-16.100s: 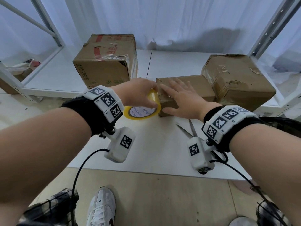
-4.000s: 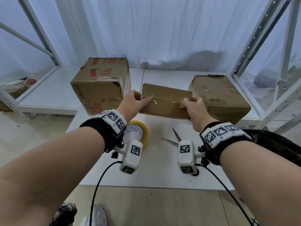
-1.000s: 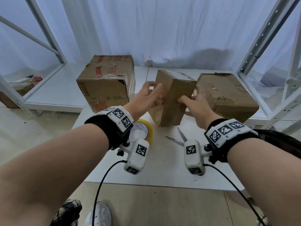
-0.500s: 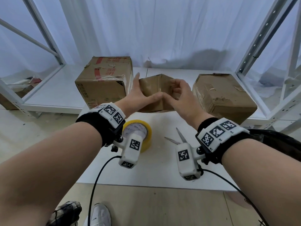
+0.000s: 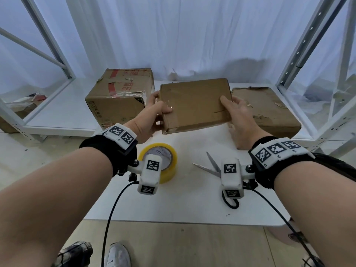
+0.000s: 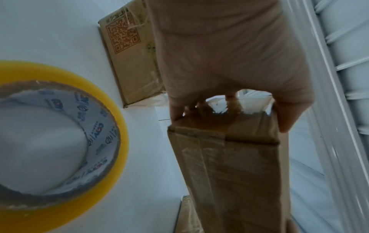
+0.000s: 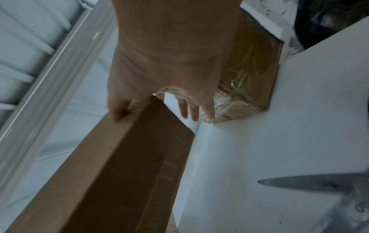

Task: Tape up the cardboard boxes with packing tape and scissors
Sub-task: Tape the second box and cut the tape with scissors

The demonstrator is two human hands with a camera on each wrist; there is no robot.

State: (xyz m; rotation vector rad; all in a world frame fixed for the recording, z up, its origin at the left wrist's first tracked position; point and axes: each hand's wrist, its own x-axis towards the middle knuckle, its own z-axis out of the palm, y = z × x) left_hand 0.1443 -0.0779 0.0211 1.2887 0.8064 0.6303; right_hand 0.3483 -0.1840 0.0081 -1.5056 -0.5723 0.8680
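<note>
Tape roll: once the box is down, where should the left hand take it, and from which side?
Come from above. The yellow tape roll lies flat on the white table, core hole facing up, just below the left hand. Probably best to drop the thumb into the cardboard core and curl the fingers round the outer yellow wall. The scissors lie apart to the right, so that side is no obstacle.

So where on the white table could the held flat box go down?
Bare white table lies under the flat brown cardboard box, between the yellow tape roll and steel scissors, and along the near edge. The back is crowded by two larger cardboard boxes.
</note>
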